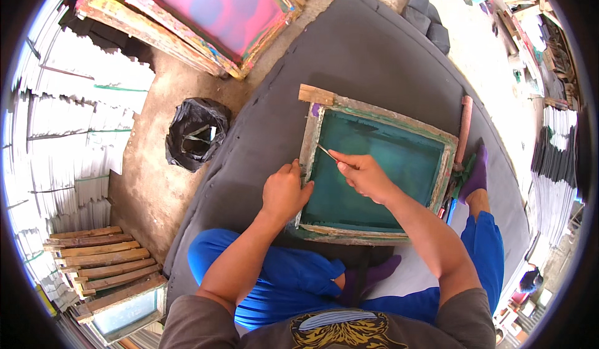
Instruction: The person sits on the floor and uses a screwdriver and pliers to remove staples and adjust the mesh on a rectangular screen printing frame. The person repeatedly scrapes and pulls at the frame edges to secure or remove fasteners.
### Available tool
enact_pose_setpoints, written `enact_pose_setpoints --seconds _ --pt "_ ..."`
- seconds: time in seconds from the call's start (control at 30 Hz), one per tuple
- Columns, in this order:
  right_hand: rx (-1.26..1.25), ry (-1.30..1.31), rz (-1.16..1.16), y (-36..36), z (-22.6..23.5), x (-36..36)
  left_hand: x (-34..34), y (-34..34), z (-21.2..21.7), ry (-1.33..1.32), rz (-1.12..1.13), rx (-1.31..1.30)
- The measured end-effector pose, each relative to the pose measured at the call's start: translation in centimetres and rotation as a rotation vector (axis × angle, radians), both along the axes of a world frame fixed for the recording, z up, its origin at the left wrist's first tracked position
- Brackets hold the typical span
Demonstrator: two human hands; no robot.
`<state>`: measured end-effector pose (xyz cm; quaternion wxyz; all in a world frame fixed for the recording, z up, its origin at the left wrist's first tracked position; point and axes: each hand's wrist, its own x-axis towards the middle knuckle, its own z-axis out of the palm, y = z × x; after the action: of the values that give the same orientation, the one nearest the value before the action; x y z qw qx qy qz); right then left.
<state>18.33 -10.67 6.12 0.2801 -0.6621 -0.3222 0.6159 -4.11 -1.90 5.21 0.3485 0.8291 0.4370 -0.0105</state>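
Right hand (360, 173) pinches slim tool (327, 153) at frame's (399, 125) ten o'clock; left hand (284, 194) at nine, grip unclear; green panel (399, 162) seemingly unfinished.

No text, label, brand, number or sign can be read on or around the wooden-framed green screen (355, 210) before you. Nearer to you than the screen, the yellow-and-dark print (340, 330) on your shirt (203, 324) offers no legible characters. Well to the left of the screen, the stacked pale sheets (81, 105) are too bright and distant for you to read any marking.
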Motion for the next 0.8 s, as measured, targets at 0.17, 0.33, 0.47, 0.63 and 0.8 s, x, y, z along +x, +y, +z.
enact_pose_setpoints --seconds 0.17,0.33,0.47,0.63,0.8 --pt "0.332 -0.985 0.418 -0.3 0.8 -1.1 -0.1 0.2 0.1 0.051 -0.031 0.014" --pt "0.169 -0.089 -0.001 0.5 -0.4 -0.2 0.1 0.9 2.1 -0.012 0.002 0.081" --pt "-0.074 0.192 -0.102 3.6 3.7 -0.3 -1.1 3.6 2.9 -0.094 0.042 0.139" --pt "-0.202 0.321 -0.228 5.5 3.2 -2.0 -2.2 5.6 1.4 -0.027 0.025 0.128" --pt "-0.236 0.44 -0.353 4.9 2.3 -2.5 -2.0 5.8 1.9 0.018 0.038 0.063"
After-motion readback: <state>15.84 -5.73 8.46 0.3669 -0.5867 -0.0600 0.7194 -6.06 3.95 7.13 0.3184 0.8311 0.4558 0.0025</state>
